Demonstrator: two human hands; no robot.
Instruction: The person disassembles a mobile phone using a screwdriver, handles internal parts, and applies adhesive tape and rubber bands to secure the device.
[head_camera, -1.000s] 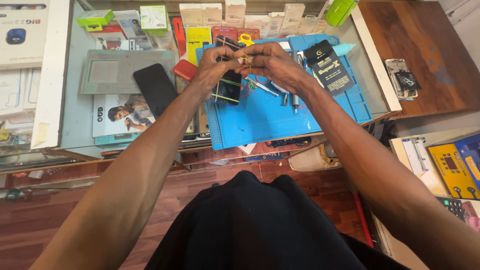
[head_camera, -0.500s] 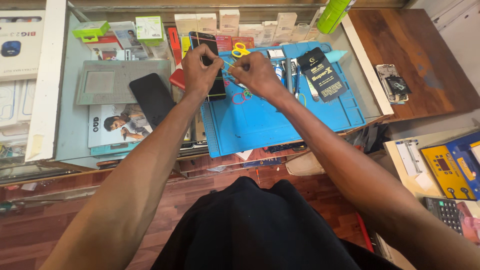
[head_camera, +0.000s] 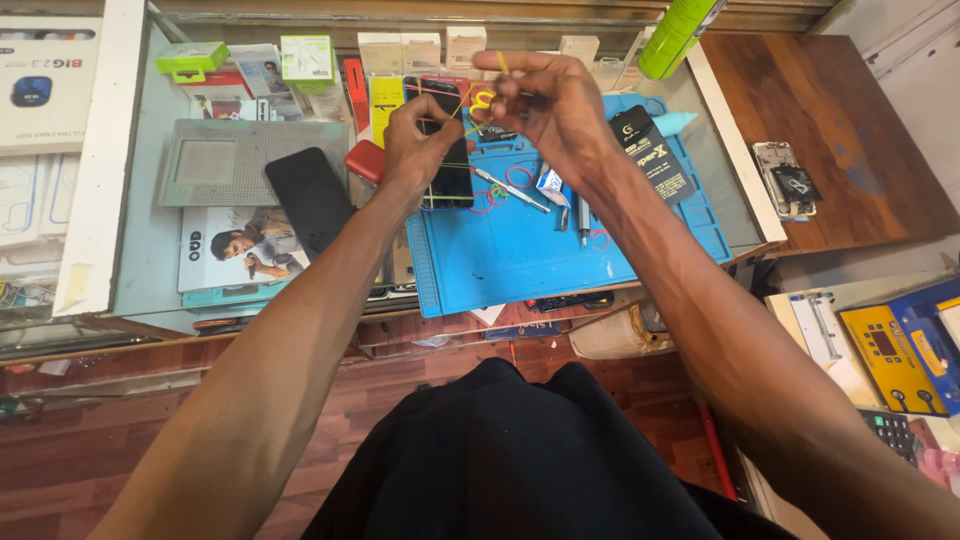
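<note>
Above the upper edge of the blue mat (head_camera: 520, 260), a dark smartphone (head_camera: 447, 160) is held upright-ish in the left hand (head_camera: 420, 145), whose fingers are closed around its lower body. A thin yellow rubber band (head_camera: 484, 98) is stretched from the phone toward the right hand (head_camera: 550, 110); the fingers there are spread, with the band looped over one raised fingertip and pinched lower down (exactly which fingers pinch it cannot be told).

A slip is judged the main risk: the band is thin and under tension, so it could snap off the smooth glass edge and fly, or the phone could twist out of the left grip and drop onto the loose parts below. A further band, if pulled unevenly, might shift the screen.

The phone is flat, glossy and hard-edged. The mat looks soft, matte and rubbery, with raised rims and small trays. On it lie loose rubber bands (head_camera: 519, 178) in red and green, metal tweezers (head_camera: 512, 190) and a dark flat packet (head_camera: 650, 155). Beside the mat, on the glass worktop (head_camera: 140, 260), a second black phone (head_camera: 312, 198) rests face down, and a green cylindrical can (head_camera: 676, 35) stands at the far edge.
</note>
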